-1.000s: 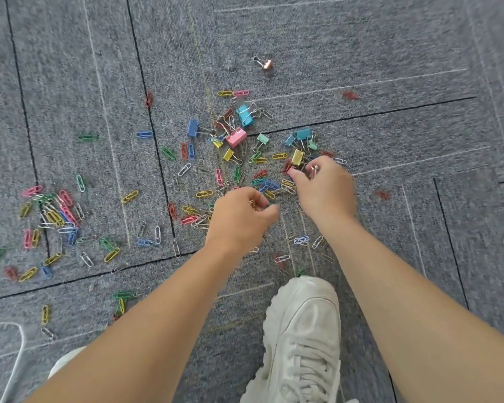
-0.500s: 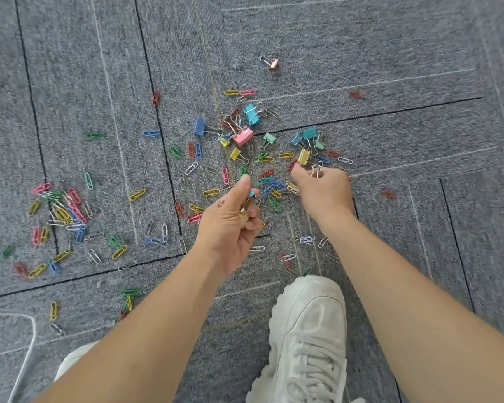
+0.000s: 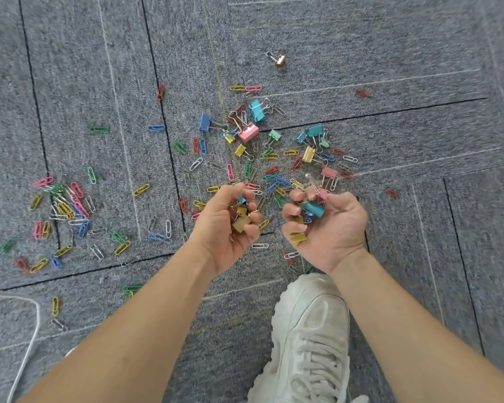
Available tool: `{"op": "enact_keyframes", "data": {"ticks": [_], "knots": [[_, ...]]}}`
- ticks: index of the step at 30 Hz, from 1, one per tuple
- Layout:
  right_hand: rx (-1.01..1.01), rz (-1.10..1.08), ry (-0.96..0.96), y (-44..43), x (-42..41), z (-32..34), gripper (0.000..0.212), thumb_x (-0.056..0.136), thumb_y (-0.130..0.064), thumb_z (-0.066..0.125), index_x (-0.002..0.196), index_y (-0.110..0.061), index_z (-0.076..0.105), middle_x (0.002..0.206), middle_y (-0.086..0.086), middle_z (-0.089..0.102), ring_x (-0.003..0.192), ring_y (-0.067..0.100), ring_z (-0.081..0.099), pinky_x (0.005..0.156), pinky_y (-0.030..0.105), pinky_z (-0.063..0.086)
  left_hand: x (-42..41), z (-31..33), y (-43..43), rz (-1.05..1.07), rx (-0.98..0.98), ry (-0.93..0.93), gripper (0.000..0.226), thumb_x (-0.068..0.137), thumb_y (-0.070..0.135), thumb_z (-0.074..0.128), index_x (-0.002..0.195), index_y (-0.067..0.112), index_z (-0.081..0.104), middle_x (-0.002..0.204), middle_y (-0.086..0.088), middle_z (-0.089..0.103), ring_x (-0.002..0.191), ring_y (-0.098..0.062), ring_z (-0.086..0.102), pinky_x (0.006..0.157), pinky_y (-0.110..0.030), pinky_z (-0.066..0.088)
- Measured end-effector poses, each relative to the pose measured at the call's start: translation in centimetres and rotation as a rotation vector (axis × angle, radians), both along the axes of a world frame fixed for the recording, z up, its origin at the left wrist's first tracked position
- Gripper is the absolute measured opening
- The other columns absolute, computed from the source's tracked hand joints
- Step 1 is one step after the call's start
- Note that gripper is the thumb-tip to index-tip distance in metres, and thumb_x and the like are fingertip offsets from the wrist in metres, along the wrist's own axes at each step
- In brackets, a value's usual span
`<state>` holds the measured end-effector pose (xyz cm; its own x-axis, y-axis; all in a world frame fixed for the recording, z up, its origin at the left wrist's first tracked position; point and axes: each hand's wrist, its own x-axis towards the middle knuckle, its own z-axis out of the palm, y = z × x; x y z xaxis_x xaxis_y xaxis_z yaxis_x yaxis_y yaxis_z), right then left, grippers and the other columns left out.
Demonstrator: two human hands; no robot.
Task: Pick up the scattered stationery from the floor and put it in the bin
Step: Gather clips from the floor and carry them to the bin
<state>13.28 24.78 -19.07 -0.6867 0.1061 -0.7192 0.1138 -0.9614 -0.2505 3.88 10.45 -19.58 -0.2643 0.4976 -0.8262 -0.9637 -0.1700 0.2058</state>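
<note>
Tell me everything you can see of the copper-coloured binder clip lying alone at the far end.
The copper binder clip is small, with a shiny metallic body and thin silver wire handles sticking out toward the upper left of the view. It lies on the grey carpet beyond the main scatter, apart from every other clip, and touches only the carpet.

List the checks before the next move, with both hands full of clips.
1. Grip of left hand on binder clips: ok.
2. Grip of right hand on binder clips: ok.
3. Pink clip at right fingertips secure: cannot tell.
4. Bin in view: not ok, none in frame.
5. Floor cleared: not ok, paper clips and more binder clips remain.
</note>
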Motion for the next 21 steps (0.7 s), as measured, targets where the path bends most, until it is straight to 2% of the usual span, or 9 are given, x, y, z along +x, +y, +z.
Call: {"op": "enact_keyframes", "data": {"ticks": [5, 8, 11, 14, 17, 19, 21], "knots": [[0.039, 0.006, -0.126, -0.1, -0.3, -0.4, 0.011, 0.070, -0.025, 0.044, 0.068, -0.015, 0.047, 0.078, 0.000, 0.050, 0.065, 0.015, 0.041, 0.050, 0.022, 0.023, 0.1, 0.0, 0.0, -0.136, -0.143, 0.098, 0.026, 0.093, 0.024, 0.064, 0.074, 0.012, 0.051, 0.066, -0.003, 0.054, 0.053, -0.012, 0.046, 0.038, -0.016, 0.032], [0.067, 0.016, -0.178, -0.1, -0.3, -0.4, 0.011, 0.069, -0.020, 0.039, 0.060, -0.013, 0.042, 0.074, 0.001, 0.048, 0.061, 0.014, 0.039, 0.045, 0.020, 0.022, 0.1, -0.1, 0.1, -0.230, -0.236, 0.240, 0.023, 0.092, 0.020, 0.067, 0.078, 0.012, 0.052, 0.063, -0.003, 0.052, 0.049, -0.013, 0.040, 0.040, -0.018, 0.026], [0.038, -0.028, -0.198, -0.3, -0.1, -0.5, 0.008, 0.064, -0.019, 0.039, 0.060, -0.012, 0.041, 0.070, 0.001, 0.047, 0.057, 0.012, 0.038, 0.043, 0.018, 0.022, -0.5, 0.0, 0.0, -0.298, -0.346, 0.408, 0.025, 0.092, 0.021, 0.070, 0.075, 0.012, 0.055, 0.061, -0.003, 0.048, 0.046, -0.013, 0.035, 0.041, -0.017, 0.022], [-0.069, -0.119, -0.202, -0.3, 0.0, -0.6, 0.011, 0.069, -0.019, 0.043, 0.066, -0.012, 0.051, 0.071, 0.000, 0.049, 0.055, 0.011, 0.041, 0.038, 0.016, 0.025, -1.3, -0.2, -0.3, -0.295, -0.468, 0.508, 0.023, 0.091, 0.023, 0.072, 0.075, 0.015, 0.058, 0.061, -0.002, 0.049, 0.044, -0.012, 0.036, 0.037, -0.015, 0.025], [-0.117, -0.155, -0.209, -0.3, 0.0, -0.6, 0.016, 0.076, -0.018, 0.051, 0.078, -0.014, 0.066, 0.072, -0.002, 0.054, 0.051, 0.008, 0.045, 0.034, 0.014, 0.027, -1.3, -0.5, -0.7, -0.321, -0.493, 0.564, 0.018, 0.091, 0.024, 0.071, 0.080, 0.015, 0.061, 0.062, -0.002, 0.051, 0.046, -0.014, 0.038, 0.041, -0.017, 0.027], [-0.115, -0.150, -0.216, -0.4, -0.1, -0.4, 0.015, 0.078, -0.020, 0.054, 0.083, -0.016, 0.067, 0.073, -0.003, 0.055, 0.052, 0.007, 0.045, 0.033, 0.014, 0.029, -0.8, -0.9, -1.0, -0.445, -0.539, 0.699, 0.015, 0.089, 0.028, 0.073, 0.080, 0.018, 0.067, 0.062, 0.001, 0.056, 0.051, -0.016, 0.041, 0.048, -0.021, 0.033], [-0.121, -0.156, -0.236, -0.5, -0.3, -0.4, 0.013, 0.078, -0.021, 0.055, 0.082, -0.016, 0.067, 0.073, -0.003, 0.054, 0.054, 0.008, 0.045, 0.035, 0.015, 0.030, -0.3, -1.3, -1.1, -0.629, -0.624, 0.902, 0.009, 0.085, 0.032, 0.075, 0.082, 0.024, 0.072, 0.062, 0.007, 0.059, 0.050, -0.011, 0.045, 0.051, -0.021, 0.036]]}}
